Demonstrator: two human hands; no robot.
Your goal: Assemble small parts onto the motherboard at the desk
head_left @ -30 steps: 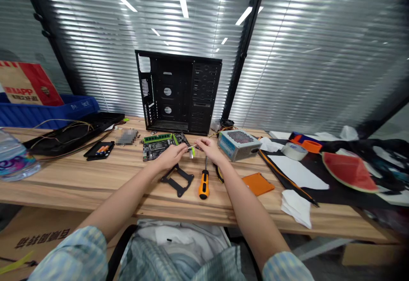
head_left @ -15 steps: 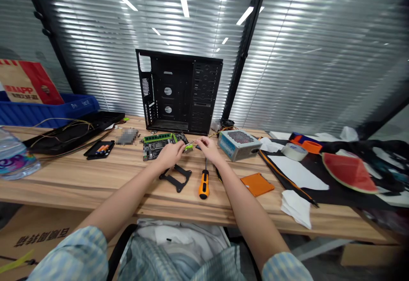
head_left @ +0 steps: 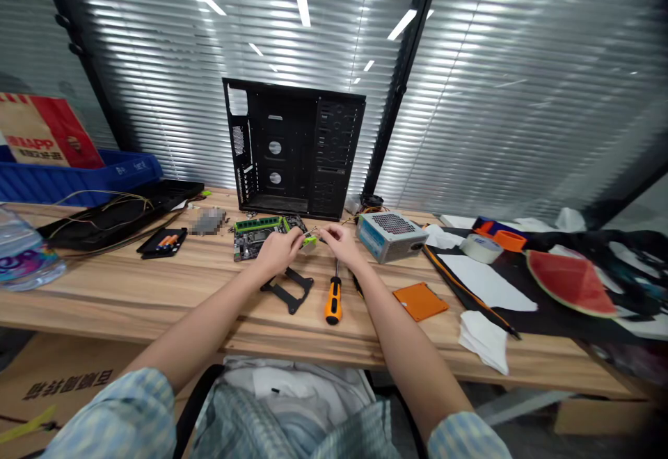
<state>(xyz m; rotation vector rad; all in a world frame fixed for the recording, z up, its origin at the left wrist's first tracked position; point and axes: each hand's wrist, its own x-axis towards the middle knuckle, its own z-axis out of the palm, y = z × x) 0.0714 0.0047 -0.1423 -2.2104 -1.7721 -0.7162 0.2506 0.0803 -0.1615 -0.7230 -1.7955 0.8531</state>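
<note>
My left hand (head_left: 280, 252) is closed in a pinch over the right edge of the green and black circuit board (head_left: 253, 240). My right hand (head_left: 340, 242) pinches close by, just to its right. Between the fingertips is something thin, too small to make out, with a bright green piece (head_left: 309, 240) below it. A black bracket (head_left: 290, 292) lies under my left wrist. The orange and black screwdriver (head_left: 333, 302) lies between my forearms, its shaft pointing at my right hand.
An open black computer case (head_left: 295, 146) stands behind the board. Right of my hands sit a metal power supply (head_left: 391, 235) and an orange plate (head_left: 420, 301). A black tray with batteries (head_left: 163, 243) and a water bottle (head_left: 26, 254) are at left.
Both hands stay almost in place, with small finger movements. The thin thing and the green piece between them show slightly more.
</note>
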